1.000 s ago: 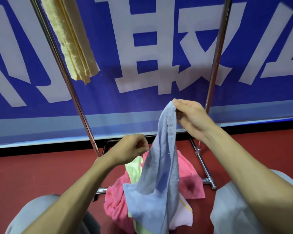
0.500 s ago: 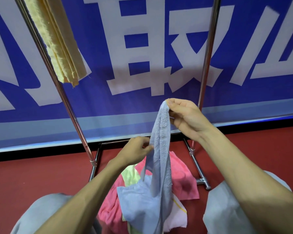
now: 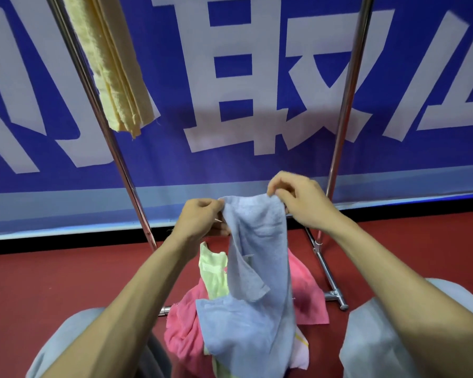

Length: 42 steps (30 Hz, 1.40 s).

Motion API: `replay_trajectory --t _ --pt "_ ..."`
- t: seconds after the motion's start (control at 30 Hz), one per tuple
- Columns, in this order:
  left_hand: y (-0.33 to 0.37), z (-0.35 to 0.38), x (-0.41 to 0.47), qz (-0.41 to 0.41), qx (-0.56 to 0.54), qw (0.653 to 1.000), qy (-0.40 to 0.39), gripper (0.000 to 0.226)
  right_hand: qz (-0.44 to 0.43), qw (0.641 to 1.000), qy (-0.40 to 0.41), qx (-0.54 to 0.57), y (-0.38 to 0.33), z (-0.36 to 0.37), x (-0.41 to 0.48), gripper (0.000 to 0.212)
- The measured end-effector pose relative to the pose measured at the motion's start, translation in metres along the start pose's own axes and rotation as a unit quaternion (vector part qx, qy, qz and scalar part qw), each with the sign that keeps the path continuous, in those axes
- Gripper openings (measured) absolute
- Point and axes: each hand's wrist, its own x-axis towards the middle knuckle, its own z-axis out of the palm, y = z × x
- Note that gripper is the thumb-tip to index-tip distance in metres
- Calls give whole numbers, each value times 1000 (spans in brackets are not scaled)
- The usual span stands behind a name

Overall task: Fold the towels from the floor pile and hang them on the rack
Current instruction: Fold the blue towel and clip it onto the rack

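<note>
At far left a broad stretch of red floor [image 3: 52, 282] runs from the black strip under the banner [image 3: 257, 165] down to the left knee [image 3: 79, 320]. Next, the rack's left pole [image 3: 101, 126] slants down to the floor. A folded yellow towel [image 3: 115, 69] hangs just beside its upper part, with its lower end well above the hands. Between the two poles the room in front of the banner is open, and the hands work low in it.

The left grip [image 3: 202, 216] pinches one upper corner of the blue towel [image 3: 260, 268] with curled fingers. The towel's top edge runs, slightly bunched, to the right grip [image 3: 301, 203], which pinches the other corner a little higher. Below them the blue towel hangs twisted, with one flap folded over its front. Its lower part spreads onto the pile [image 3: 183, 323] on the floor between the knees. The pile shows pink cloth on both sides of the blue, and a pale green piece stands up by the left wrist.

The right pole [image 3: 347, 105] passes just behind the right grip. Its foot [image 3: 331, 279] lies along the floor beside the pile's pink edge. More red floor reaches the right border, above the right knee [image 3: 372, 350].
</note>
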Motion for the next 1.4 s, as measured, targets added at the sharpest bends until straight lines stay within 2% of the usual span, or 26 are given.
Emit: replay_trajectory --t 0.1,0.33,0.4,0.47,0.5,0.63,0.7,0.87,1.03,1.1,1.2,1.3,1.4 --pt "8 -4 -4 -16 -84 996 22 24 -22 997 -44 -54 -7 10 -1 34" --pt "16 -16 -9 -25 -203 977 63 22 -16 989 -139 -56 -14 31 -4 47" --pt "16 -18 -9 -31 -237 969 69 19 -14 985 -160 -63 -17 34 -7 42" --pt "15 -19 -8 -39 -266 961 72 18 -14 984 -163 -74 -20 35 -10 27" --pt "15 -19 -8 -43 -280 956 72 17 -19 984 -159 -82 -21 36 -12 30" --pt "19 -17 -10 -59 -334 939 62 16 -21 983 -125 -136 -26 46 -21 70" --pt "21 -14 -13 -65 -347 934 53 16 -15 980 -110 -163 -28 54 -25 74" --pt "22 -9 -17 -43 -255 965 30 17 20 986 -62 -154 -33 64 -22 64" --pt "19 -9 -18 13 -109 993 41 15 25 981 -36 -187 -28 65 -17 29" --pt "19 -11 -17 35 -46 996 63 17 25 984 -46 -171 -27 62 -16 24" --pt "18 -19 -14 78 64 987 124 21 24 985 -68 -156 -21 55 -15 20" --pt "18 -30 -10 120 172 959 191 28 16 984 -89 -156 -17 45 -15 17" --pt "18 -40 -5 120 239 942 205 29 26 988 -106 -111 -16 33 -16 9"
